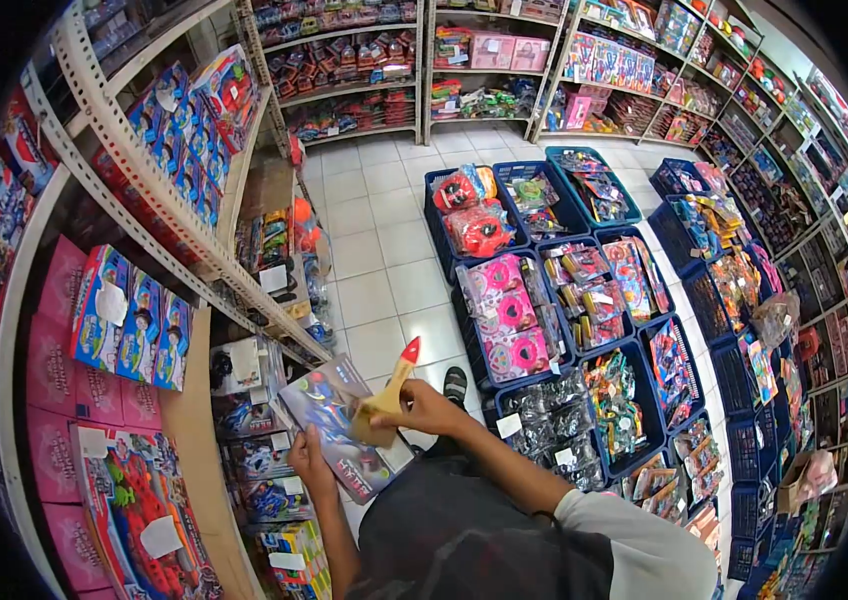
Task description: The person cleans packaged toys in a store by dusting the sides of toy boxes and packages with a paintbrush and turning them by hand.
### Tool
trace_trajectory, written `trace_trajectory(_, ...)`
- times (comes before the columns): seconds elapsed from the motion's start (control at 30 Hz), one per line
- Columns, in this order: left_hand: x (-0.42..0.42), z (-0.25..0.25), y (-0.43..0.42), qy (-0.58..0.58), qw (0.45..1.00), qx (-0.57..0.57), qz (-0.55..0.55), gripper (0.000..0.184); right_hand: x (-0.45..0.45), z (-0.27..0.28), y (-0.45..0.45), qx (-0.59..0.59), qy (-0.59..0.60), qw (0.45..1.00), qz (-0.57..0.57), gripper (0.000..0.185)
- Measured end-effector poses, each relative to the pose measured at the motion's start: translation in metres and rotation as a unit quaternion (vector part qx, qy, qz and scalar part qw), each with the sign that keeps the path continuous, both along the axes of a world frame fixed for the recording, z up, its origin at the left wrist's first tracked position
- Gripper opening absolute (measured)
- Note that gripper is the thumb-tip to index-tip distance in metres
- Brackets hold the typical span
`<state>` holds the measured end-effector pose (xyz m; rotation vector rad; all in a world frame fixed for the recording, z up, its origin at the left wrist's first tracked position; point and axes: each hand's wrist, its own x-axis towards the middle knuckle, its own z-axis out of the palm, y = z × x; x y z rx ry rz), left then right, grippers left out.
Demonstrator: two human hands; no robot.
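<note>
My left hand (313, 462) grips the lower left edge of a flat toy box (329, 385) with a colourful printed front, held tilted before my body. My right hand (426, 410) is closed around a paintbrush (393, 388) with a yellow handle and a red tip. The handle points up and away, while the brush's broad tan bristles lie over the face of the box. Whether the bristles press on it I cannot tell. Just left of the box, more packaged toys (244, 370) sit on a low shelf.
A metal shelf rack (159, 190) with boxed toys rises close on my left. Blue baskets (634, 400) of packaged toys stand on the tiled floor (369, 240) to the right. Stocked shelves (349, 60) line the far wall and right side. My sandalled foot (455, 383) shows below.
</note>
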<state>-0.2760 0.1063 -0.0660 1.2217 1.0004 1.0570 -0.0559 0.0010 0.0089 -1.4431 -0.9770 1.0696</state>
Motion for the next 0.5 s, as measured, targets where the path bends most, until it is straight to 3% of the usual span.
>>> trace_trajectory(0.03,-0.001,-0.002,0.001,0.002,1.000,0.000,-0.004,0.036,0.003,0.015,-0.004,-0.036,-0.049,0.995,0.084,0.049)
trace_trajectory(0.1,0.005,0.006,0.001,0.025,0.999,0.005,-0.040,0.036,0.004,0.017,-0.006,-0.057,-0.062,0.991,0.104,0.048)
trace_trajectory(0.2,0.017,0.016,0.001,0.021,0.998,0.010,-0.057,0.036,0.005,-0.017,-0.002,0.003,0.000,0.998,-0.065,0.047)
trace_trajectory(0.27,0.024,0.018,0.004,0.006,0.998,0.007,-0.062,0.035,0.007,-0.021,-0.006,-0.042,0.001,0.995,-0.095,0.046)
trace_trajectory(0.37,0.025,0.014,0.002,0.032,0.996,-0.024,-0.075,0.034,0.005,-0.013,-0.021,-0.019,-0.002,0.998,0.052,0.044)
trace_trajectory(0.4,0.025,0.007,0.005,0.034,0.994,-0.031,-0.099,0.034,0.004,-0.021,-0.024,0.004,0.014,0.999,0.048,0.043)
trace_trajectory(0.5,0.039,0.012,0.008,0.029,0.994,-0.020,-0.107,0.034,0.006,-0.037,-0.023,0.023,0.070,0.990,-0.119,0.044)
